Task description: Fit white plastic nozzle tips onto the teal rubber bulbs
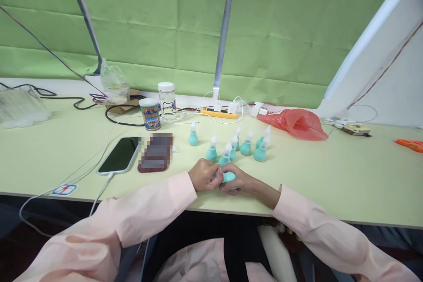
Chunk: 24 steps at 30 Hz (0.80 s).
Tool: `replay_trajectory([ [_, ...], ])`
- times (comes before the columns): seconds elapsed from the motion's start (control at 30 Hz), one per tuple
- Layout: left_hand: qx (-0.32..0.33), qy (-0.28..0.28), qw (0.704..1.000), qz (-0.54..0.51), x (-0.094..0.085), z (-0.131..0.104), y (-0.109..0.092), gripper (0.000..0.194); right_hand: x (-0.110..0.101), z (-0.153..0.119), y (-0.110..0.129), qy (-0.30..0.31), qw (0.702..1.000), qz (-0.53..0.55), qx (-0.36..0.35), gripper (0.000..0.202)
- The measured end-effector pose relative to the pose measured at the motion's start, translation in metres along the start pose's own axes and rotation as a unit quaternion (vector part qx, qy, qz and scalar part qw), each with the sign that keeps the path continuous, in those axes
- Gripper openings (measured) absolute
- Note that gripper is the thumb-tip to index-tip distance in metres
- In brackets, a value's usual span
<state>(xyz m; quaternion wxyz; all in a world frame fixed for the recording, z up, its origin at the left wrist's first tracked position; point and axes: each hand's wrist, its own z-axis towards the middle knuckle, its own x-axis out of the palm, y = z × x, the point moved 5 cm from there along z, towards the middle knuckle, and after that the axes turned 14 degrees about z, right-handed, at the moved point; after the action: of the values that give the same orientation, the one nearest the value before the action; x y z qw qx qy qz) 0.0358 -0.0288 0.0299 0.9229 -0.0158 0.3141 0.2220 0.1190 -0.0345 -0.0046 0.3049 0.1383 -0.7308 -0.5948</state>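
Close to the table's front edge, my right hand (240,179) is wrapped round the teal bulb of a nasal aspirator (229,177). My left hand (205,176) is closed and presses against it from the left, its fingers gripping the nozzle end, which they hide. Just beyond my hands stand several more nasal aspirators (245,147), upright, with teal bulbs and clear nozzles. The nearest one (226,157) is partly covered by my hands. Another nasal aspirator (193,137) stands apart on the left.
To the left lie a phone (120,155) on a charging cable and a dark red, blurred-out flat item (155,152). Behind are a noodle cup (150,115), a clear jar (167,100), a yellow power strip (218,113) and a red plastic bag (297,124). Orange-handled scissors (410,144) lie far right.
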Motion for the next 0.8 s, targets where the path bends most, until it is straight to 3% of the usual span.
replay_trajectory([
  [0.23, 0.045, -0.035, 0.998, 0.003, -0.002, 0.000, -0.002, 0.030, -0.004, -0.001, -0.009, 0.020, 0.994, 0.058, 0.090, 0.020],
  [0.4, 0.045, -0.038, 0.998, -0.005, -0.004, 0.000, -0.003, 0.035, 0.000, 0.000, -0.010, 0.039, 0.991, 0.075, 0.101, 0.021],
  [0.53, -0.029, 0.080, 0.996, -0.032, -0.006, 0.010, 0.014, 0.038, 0.002, 0.001, -0.001, 0.044, 0.995, 0.084, 0.036, 0.017],
  [0.63, -0.123, 0.128, 0.984, 0.034, -0.020, 0.017, 0.043, 0.040, 0.001, 0.000, 0.004, 0.061, 0.995, 0.079, 0.001, 0.014],
  [0.7, -0.138, 0.186, 0.959, 0.166, -0.026, 0.016, 0.063, 0.030, 0.001, -0.001, 0.003, 0.077, 0.994, 0.080, 0.002, 0.015],
  [0.8, -0.117, 0.295, 0.890, 0.327, -0.025, -0.001, 0.087, 0.017, 0.000, -0.001, 0.003, 0.089, 0.992, 0.087, 0.005, 0.016],
])
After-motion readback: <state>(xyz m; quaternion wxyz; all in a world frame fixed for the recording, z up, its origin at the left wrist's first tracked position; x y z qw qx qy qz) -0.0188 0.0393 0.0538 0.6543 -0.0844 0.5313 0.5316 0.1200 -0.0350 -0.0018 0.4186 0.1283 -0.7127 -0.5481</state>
